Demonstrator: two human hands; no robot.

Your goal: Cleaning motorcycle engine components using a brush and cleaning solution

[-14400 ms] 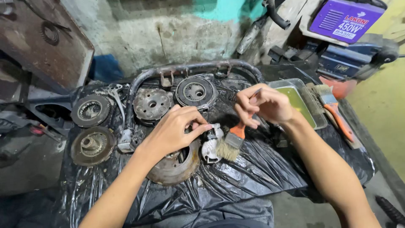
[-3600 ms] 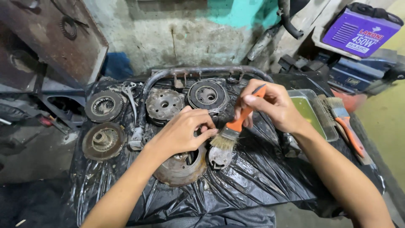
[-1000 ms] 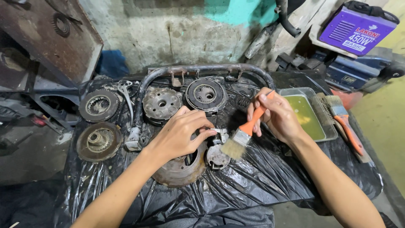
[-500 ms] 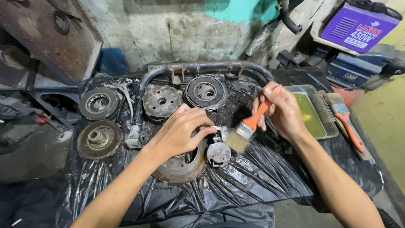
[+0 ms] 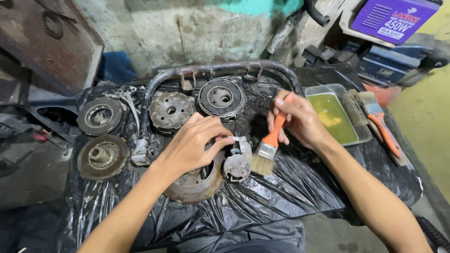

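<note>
Left hand (image 5: pixel 194 145) steadies a small metal part (image 5: pixel 236 166); right hand (image 5: pixel 297 122) holds an orange-handled brush (image 5: pixel 268 149) beside it.

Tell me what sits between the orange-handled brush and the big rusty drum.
In the head view, a small round metal part sits between the brush and the drum.

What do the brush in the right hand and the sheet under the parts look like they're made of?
Brush: orange handle, likely plastic by its smooth even colour; a shiny metal band; pale bristles, fibre unclear. Sheet: thin black plastic film, glossy and crumpled into sharp creases.
</note>
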